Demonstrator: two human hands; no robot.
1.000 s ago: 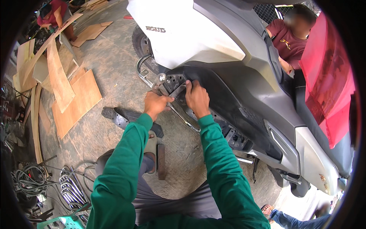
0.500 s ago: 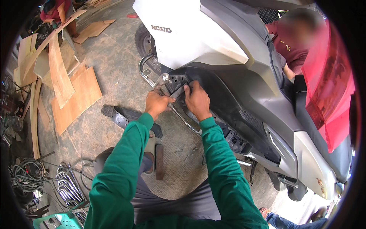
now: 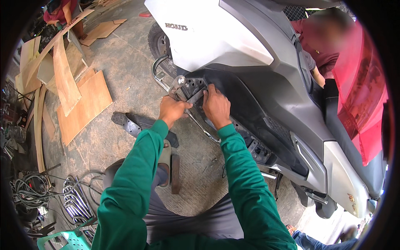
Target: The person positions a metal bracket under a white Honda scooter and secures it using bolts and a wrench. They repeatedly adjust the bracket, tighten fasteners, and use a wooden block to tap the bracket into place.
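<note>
My left hand (image 3: 173, 110) is closed at the lower left end of a flat grey metal strip (image 3: 196, 96), beside a bent chrome bar (image 3: 197, 126). My right hand (image 3: 216, 107) pinches the strip's upper end, thumb toward the left hand. Beneath them is the scooter's black footboard area (image 3: 194, 84), with a row of holes. A shiny piece of metal with a rounded end (image 3: 179, 81) stands just above my left hand; its attachment is hidden. The white and grey scooter (image 3: 216, 37) rises beyond both hands.
A black footboard piece with a perforated metal plate (image 3: 132, 127) and a brown bar (image 3: 175, 175) lie on the floor. Plywood sheets (image 3: 85, 106) lie left, cables (image 3: 31, 187) and chrome tubes (image 3: 75, 202) lower left. One person (image 3: 321, 62) is behind the scooter, another (image 3: 62, 12) far left.
My hands stay at the strip with almost the same grip; the right hand's fingers shift slightly. The view moves a little. The person behind the scooter leans slightly.
</note>
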